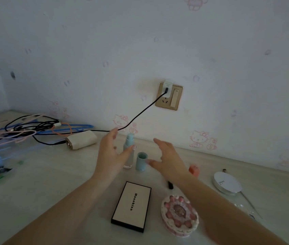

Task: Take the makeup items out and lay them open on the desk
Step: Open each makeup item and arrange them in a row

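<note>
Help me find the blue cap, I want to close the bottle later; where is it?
In the head view the blue cap stands upright on the desk, just right of the pump bottle, between both hands.

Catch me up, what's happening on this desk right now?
A person is laying makeup out on the desk. Both hands are open and hold nothing: the left hand and right hand flank a pump bottle standing uncapped, its blue cap upright beside it. Nearer the camera, the Mooekiss palette and the pink cake-shaped compact lie closed. A white round compact sits to the right.
</note>
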The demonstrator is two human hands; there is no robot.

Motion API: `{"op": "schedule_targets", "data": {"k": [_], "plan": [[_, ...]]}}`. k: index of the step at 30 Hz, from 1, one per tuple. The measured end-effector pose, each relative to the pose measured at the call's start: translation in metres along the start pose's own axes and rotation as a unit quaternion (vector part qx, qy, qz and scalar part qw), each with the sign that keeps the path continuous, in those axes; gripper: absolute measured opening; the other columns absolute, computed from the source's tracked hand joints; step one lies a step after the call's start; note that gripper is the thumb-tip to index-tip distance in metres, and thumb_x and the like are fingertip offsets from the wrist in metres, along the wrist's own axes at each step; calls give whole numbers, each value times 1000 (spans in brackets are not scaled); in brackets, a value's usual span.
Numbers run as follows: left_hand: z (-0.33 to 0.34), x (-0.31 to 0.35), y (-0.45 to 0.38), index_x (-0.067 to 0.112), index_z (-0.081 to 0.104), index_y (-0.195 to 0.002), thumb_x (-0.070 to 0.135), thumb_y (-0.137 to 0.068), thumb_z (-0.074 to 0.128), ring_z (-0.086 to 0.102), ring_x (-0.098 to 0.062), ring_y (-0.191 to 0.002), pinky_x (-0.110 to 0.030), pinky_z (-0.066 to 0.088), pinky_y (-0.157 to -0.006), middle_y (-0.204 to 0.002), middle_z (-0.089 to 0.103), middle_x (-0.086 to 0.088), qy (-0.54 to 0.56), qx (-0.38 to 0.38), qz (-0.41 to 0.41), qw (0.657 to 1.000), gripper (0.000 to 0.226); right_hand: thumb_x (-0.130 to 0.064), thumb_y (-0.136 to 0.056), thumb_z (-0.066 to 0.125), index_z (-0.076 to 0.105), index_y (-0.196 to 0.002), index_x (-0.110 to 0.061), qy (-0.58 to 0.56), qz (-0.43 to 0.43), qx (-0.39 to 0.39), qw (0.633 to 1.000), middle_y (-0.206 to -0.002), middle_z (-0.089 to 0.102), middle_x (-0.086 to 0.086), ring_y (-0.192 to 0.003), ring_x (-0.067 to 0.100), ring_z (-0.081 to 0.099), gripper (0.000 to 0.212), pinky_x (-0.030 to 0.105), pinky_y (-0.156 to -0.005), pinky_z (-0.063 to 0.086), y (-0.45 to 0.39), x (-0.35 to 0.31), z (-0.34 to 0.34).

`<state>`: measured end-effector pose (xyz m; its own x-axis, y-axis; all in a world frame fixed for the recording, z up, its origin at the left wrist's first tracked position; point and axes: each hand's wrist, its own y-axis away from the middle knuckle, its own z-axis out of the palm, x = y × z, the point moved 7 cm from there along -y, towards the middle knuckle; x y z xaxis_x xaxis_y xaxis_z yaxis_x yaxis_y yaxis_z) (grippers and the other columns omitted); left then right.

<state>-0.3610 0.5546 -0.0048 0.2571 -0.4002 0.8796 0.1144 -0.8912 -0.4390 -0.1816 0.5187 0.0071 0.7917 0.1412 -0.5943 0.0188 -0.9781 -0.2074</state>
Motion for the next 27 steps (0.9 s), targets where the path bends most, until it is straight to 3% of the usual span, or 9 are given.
{"op": "schedule_targets", "data": {"k": [3,7,10,13,16,19,24,27], "plan": [[-7,49,13,27,46,-126,25,-74,76,45,-1,-113,-7,36,-87,-120,46,15,-32,13,154,987,60,-33,-86,64,33,-144,-27,25,-24,39,999,-148,28,-5,-130,14,39,65,35,-111,35,10,5,-46],[27,82,37,25,53,-121,35,-76,72,48,0,-111,-11,39,-90,-116,52,16,-45,-87,240,966,50,-29,-89,61,47,-136,-26,113,-14,59,992,-144,39,-5,-130,12,40,50,32,-110,34,27,33,-98],[65,77,50,24,54,-123,24,-79,74,46,10,-109,-10,40,-91,-115,50,23,-46,-163,210,963,49,-29,-90,60,52,-132,-25,142,13,41,989,-140,45,-3,-127,13,44,44,24,-108,32,39,57,-113],[109,64,61,25,44,-134,31,-80,72,44,1,-121,-22,39,-103,-131,47,13,-92,-256,166,948,62,-33,-90,58,51,-132,-26,181,21,3,983,-139,47,-3,-127,11,43,43,16,-102,26,50,74,-109],[143,47,68,24,33,-142,35,-80,70,40,-8,-129,-27,35,-108,-141,42,8,-154,-334,97,925,74,-37,-89,58,50,-132,-27,163,26,-14,986,-136,50,-3,-125,11,46,45,22,-104,30,53,83,-97],[163,41,70,28,40,-137,43,-76,69,47,-9,-124,-30,39,-103,-136,50,10,-186,-336,69,921,69,-40,-88,57,48,-133,-29,134,36,-14,990,-131,52,-3,-117,11,52,47,28,-100,40,54,88,-86],[182,44,74,25,52,-112,40,-82,60,61,-14,-97,-27,47,-77,-105,64,7,-285,-330,91,895,35,-41,-87,56,52,-127,-28,111,45,34,992,-120,56,-4,-105,11,56,42,24,-89,43,48,89,-76],[183,46,72,24,53,-102,38,-83,58,62,-15,-90,-26,44,-70,-99,64,6,-287,-305,98,903,25,-37,-87,56,57,-117,-26,89,55,58,993,-111,61,-4,-96,11,58,31,23,-83,44,47,87,-77]]}}
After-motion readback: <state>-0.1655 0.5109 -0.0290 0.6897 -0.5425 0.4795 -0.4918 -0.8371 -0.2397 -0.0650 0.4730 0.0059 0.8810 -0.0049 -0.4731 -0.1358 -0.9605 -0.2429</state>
